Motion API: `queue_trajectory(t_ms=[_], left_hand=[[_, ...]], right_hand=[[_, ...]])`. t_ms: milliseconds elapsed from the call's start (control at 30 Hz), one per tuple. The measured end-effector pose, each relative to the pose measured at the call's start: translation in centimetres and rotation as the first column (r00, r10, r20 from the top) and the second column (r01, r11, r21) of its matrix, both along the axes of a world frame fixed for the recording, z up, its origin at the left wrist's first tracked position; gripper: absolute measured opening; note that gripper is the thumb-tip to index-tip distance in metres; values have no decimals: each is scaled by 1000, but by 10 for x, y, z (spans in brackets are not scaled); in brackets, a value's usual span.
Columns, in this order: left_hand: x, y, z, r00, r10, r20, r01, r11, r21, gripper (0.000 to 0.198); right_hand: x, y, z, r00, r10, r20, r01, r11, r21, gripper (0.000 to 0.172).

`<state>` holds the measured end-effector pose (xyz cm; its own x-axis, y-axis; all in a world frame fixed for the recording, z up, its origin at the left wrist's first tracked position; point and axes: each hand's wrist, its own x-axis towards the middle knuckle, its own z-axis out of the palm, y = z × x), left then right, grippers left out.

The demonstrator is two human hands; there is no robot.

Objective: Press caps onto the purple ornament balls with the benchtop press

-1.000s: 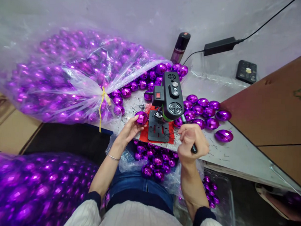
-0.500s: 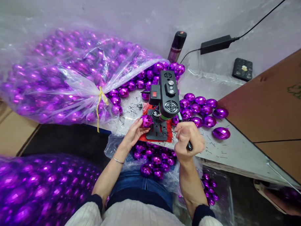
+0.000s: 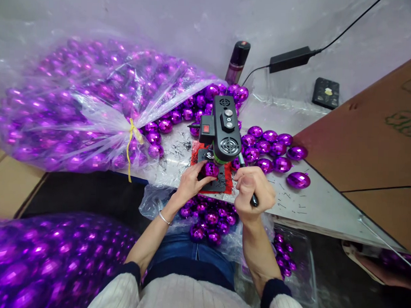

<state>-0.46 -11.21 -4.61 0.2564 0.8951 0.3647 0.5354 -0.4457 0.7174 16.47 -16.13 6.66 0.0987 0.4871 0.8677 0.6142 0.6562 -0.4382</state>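
My left hand [image 3: 191, 182] pinches a purple faceted ball [image 3: 211, 168] and holds it on the black base plate [image 3: 219, 184] under the head of a small black bench drill [image 3: 225, 127]. My right hand [image 3: 253, 191] is closed round the drill's black lever handle [image 3: 253, 199] to the right of the base. A red mat [image 3: 229, 173] lies under the base. Black shavings litter the tabletop [image 3: 311, 207] around it.
A big clear bag of purple balls [image 3: 75, 104] lies at the left, another [image 3: 46, 261] at the lower left. Loose balls [image 3: 273, 149] sit right of the drill, more in an open bag on my lap [image 3: 206, 217]. A bottle [image 3: 236, 61], power adapter [image 3: 289, 59] and cardboard [image 3: 370, 151] stand behind and right.
My left hand has carried the ball from the left of the drill rightwards onto the base plate under the drill head. My right hand stays on the lever.
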Motion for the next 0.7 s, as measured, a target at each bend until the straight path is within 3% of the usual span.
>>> queue_trajectory(t_ms=[133, 333, 600, 700], left_hand=[[1, -1, -2, 997, -42, -62, 47, 995, 87, 61], [-5, -1, 0, 988, -117, -103, 123, 990, 61, 61], [18, 7, -9, 999, 39, 1, -39, 999, -29, 59], [23, 5, -16, 998, 41, 48, -40, 999, -29, 60]], right_hand=[[0, 0, 0, 1000, 8, 3, -8, 1000, 13, 31], [0, 0, -2, 1000, 4, -3, -4, 1000, 6, 29], [1, -3, -1, 1000, -12, 16, 12, 1000, -24, 29], [1, -4, -2, 999, -26, 21, 27, 999, -35, 29]])
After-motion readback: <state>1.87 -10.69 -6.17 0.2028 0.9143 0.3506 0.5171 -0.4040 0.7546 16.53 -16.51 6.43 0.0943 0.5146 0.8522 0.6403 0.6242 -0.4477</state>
